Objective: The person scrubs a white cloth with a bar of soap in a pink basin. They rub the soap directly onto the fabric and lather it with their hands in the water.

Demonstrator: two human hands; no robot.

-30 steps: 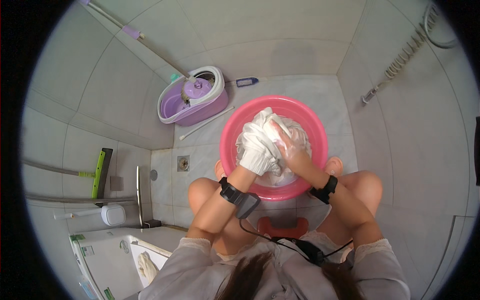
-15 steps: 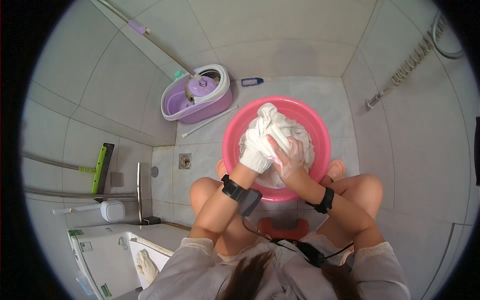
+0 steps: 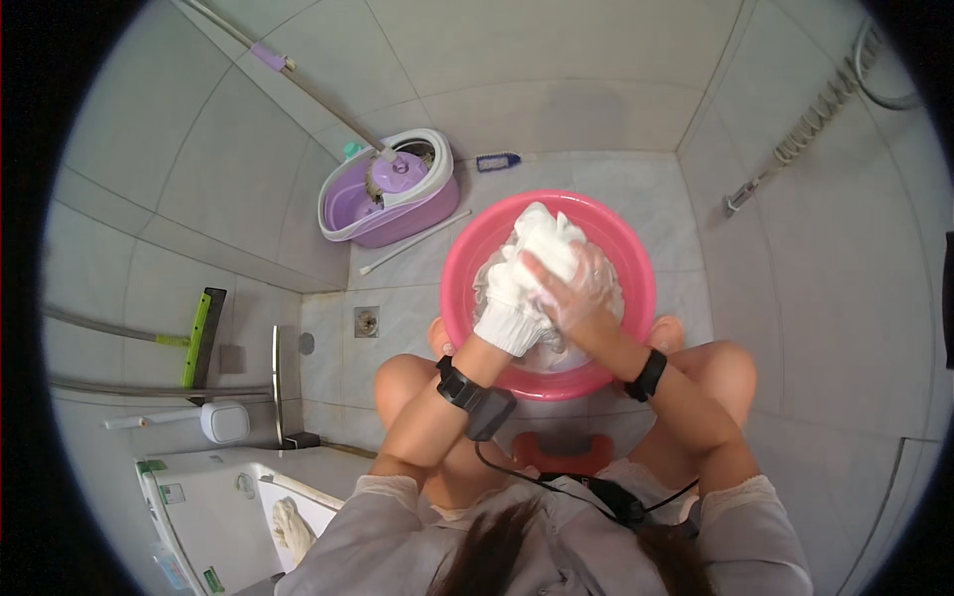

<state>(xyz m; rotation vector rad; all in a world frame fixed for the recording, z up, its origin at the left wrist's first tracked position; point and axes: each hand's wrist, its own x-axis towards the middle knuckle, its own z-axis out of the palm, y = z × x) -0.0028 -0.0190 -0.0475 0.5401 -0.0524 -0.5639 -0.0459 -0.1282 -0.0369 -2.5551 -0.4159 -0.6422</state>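
A round pink basin stands on the floor between my legs, with a pile of wet white cloth in it. My left wrist runs into the ribbed cuff of a white garment, so the fabric covers my left hand and hides its fingers. Over the basin's middle, my right hand is closed on the same garment from the right side. Soapy foam coats the right fingers.
A purple mop bucket with a mop stands at the back left. Near it lie a white rod and a scrub brush. A green squeegee leans at left; a shower hose hangs at right.
My right hand has shifted slightly over the garment, with its fingers further across it. The cloth over my left hand is more bunched up and rounded.
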